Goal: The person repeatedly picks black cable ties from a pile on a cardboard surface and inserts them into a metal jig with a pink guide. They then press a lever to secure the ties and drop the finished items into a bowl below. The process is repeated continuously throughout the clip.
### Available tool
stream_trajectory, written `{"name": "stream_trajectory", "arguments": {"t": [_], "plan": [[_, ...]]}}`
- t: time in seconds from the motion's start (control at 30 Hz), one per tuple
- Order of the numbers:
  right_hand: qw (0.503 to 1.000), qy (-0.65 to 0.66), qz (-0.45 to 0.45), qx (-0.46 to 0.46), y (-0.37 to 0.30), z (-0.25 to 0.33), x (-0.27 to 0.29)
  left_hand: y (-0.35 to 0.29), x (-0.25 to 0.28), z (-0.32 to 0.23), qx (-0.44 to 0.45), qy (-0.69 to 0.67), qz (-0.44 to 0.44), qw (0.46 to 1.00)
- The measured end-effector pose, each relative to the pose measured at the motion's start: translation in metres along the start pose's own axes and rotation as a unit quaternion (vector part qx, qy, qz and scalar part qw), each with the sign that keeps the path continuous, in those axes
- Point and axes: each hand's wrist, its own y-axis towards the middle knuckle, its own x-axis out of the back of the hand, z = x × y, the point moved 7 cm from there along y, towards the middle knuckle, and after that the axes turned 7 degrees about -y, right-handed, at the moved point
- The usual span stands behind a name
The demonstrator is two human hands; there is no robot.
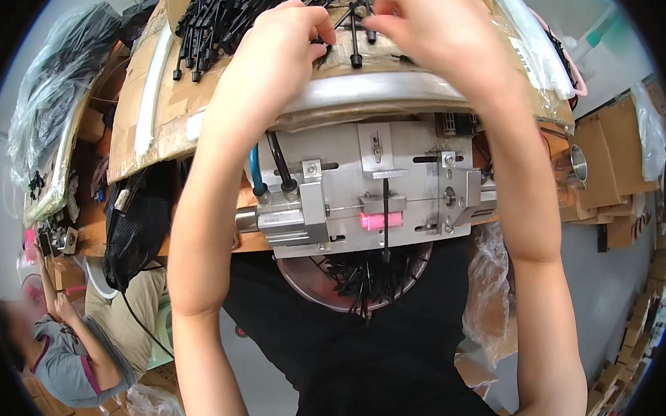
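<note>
My left hand point(285, 50) is over the cardboard, its fingers curled in a pinch, with a dark end of a black plastic rod point(325, 57) at the fingertips. Opposite it, my right hand point(433, 32) is slightly blurred, thumb and finger drawn together beside another rod; whatever they pinch is hidden. A pile of black plastic rods point(224, 23) with knobbed ends lies around both hands, and one loose rod point(355, 40) sits between them. Closer to me, a single black rod point(385, 217) stands across the metal fixture point(346, 159), next to a pink block point(382, 220).
Below the fixture, a bowl point(307, 291) holds several black rods. Two hoses point(279, 162) run into the fixture's left cylinder. A black mesh bag point(135, 228) hangs at the table edge. At the left sits another person point(79, 360). Cardboard boxes point(613, 151) stand at the right.
</note>
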Motion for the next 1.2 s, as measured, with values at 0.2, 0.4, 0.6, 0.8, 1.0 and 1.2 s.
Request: {"name": "stream_trajectory", "arguments": {"t": [0.2, 0.4, 0.6, 0.8, 1.0, 1.2], "plan": [[0.994, 0.02, 0.104, -0.029, -0.019, -0.03, -0.011, -0.015, 0.007, 0.005, 0.021, -0.007, 0.026, 0.999], [0.983, 0.072, 0.012, 0.166, 0.003, -0.007, -0.014, -0.037, 0.037, -0.024, 0.017, -0.017, -0.064, 0.998], [0.959, 0.232, 0.079, 0.139, 0.032, -0.021, -0.031, -0.126, 0.009, -0.099, 0.126, 0.001, -0.023, 0.992], [0.846, 0.517, -0.1, 0.086, 0.006, -0.043, 0.035, -0.183, -0.073, -0.156, 0.103, 0.046, 0.039, 0.993], [0.8, 0.59, -0.107, 0.004, -0.043, -0.079, 0.07, -0.179, -0.096, -0.152, 0.102, 0.064, 0.076, 0.99], [0.866, 0.474, -0.137, -0.076, -0.108, -0.095, 0.073, -0.175, -0.095, -0.152, 0.085, 0.072, 0.097, 0.989]]}}
